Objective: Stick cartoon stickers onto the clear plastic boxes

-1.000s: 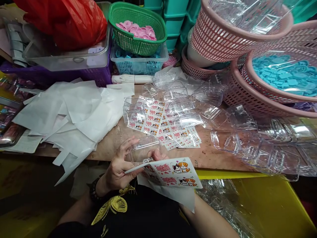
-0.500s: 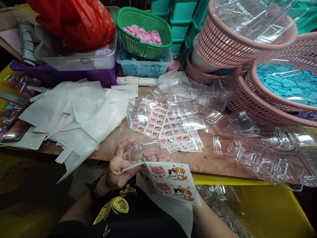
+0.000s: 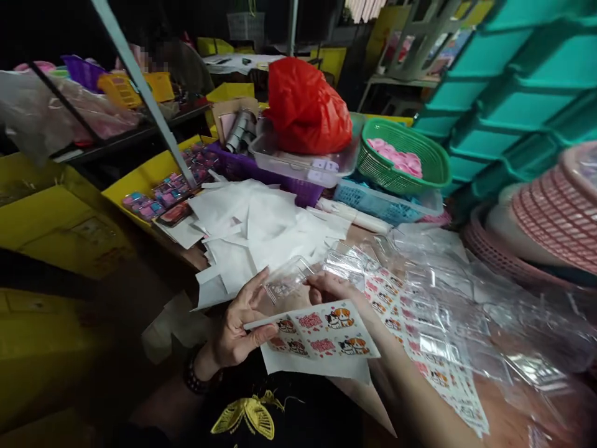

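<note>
My left hand (image 3: 242,320) pinches a sticker sheet (image 3: 321,333) printed with cats and dogs, its thumb on the front. The fingers of that hand also touch a clear plastic case (image 3: 288,279) above the sheet. My right hand (image 3: 331,287) is closed at the case's right edge, thumb and forefinger together there. More sticker sheets (image 3: 420,336) lie on the table to the right, partly under a spread of clear cases (image 3: 448,298). White backing paper (image 3: 265,224) is heaped beyond my hands.
A red bag (image 3: 308,109) sits in a clear tub behind the paper. A green basket (image 3: 403,155) holds pink pieces. Teal bins (image 3: 527,106) and a pink basket (image 3: 559,211) stand right; a person sits in the dark back left.
The view has swung left. My right hand has come out from behind the sheet to the case's right edge. The sheet is now held flatter, and the case is tilted differently.
</note>
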